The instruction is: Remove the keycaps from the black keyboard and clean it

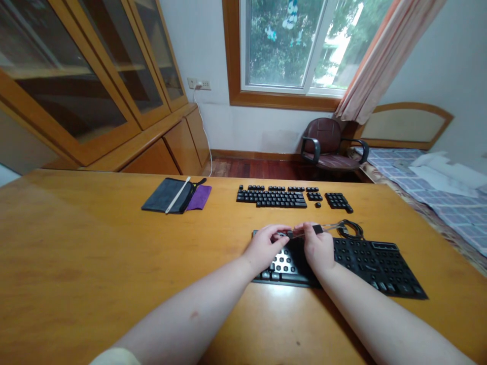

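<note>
Keyboard: lies on the bench (pixel 114 263) in front of the person; the black board (pixel 359 259) is mostly bare of keys, with some front-row keys (pixel 272 277) seated at its near edge.
Left hand: the left hand (pixel 265 248) is over the board's left part, thumb and forefinger pinched narrow on a small black piece (pixel 289 234), probably a key.
Right hand: the right hand (pixel 318 252) is closed on a thin wire tool with a black handle (pixel 317 229); its exact grip is partly hidden.
Step in hand: judged to be freeing a key from the wire tool above the board; whether the two are hooked together cannot be told.
Next move: would call for a steady tool hand and a light pull on the piece, without flicking it away.
Loose keys: main rows (pixel 281 198) and a number block (pixel 336 199) lie in keyboard order beyond the board.
Obstructions: coiled cable (pixel 358 231) sits just behind the board, near the tool's wire end; the right forearm covers part of the near edge.
Left side: grey pouch (pixel 160 196) with a pale stick (pixel 178 195) across it, purple cloth (pixel 201 196) beside; well apart from the work.
Beyond bench: armchair (pixel 323 137) below the window.
</note>
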`<state>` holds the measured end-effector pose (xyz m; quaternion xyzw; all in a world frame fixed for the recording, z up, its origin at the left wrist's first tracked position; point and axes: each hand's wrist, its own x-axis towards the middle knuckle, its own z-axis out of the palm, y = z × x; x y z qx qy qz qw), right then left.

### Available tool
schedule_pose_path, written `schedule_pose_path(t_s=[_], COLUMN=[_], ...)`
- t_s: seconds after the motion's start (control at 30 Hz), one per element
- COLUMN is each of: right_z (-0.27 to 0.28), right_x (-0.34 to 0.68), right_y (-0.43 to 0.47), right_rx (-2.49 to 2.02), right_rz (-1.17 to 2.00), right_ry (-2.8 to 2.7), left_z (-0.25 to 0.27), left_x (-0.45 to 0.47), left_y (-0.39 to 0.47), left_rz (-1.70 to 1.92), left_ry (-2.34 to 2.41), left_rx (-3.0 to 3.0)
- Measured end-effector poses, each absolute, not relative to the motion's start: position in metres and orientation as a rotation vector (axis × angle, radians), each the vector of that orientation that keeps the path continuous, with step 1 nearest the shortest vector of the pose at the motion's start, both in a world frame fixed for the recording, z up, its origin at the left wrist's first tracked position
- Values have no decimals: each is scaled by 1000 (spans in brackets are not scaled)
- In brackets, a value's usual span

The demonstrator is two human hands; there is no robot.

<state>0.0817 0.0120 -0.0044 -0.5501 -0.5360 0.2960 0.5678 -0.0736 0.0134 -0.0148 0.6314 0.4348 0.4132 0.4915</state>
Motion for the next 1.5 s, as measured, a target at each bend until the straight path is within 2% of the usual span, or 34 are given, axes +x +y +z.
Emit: schedule_pose_path(t_s=[0.7, 0.97, 1.5], right_z=[-6, -6, -6], right_x=[78, 78, 81], right_y=[8, 7, 4], right_rx=[-891, -1021, -939], right_rz=[567, 547, 635], right_ry=[-1696, -1700, -1680], left_z=[-19, -15, -12], left_x=[-73, -74, -74], left_y=[15, 16, 17], left_rz=[1054, 1064, 1185], left_ry=[1172, 1067, 983], left_rx=[1538, 1425, 1199])
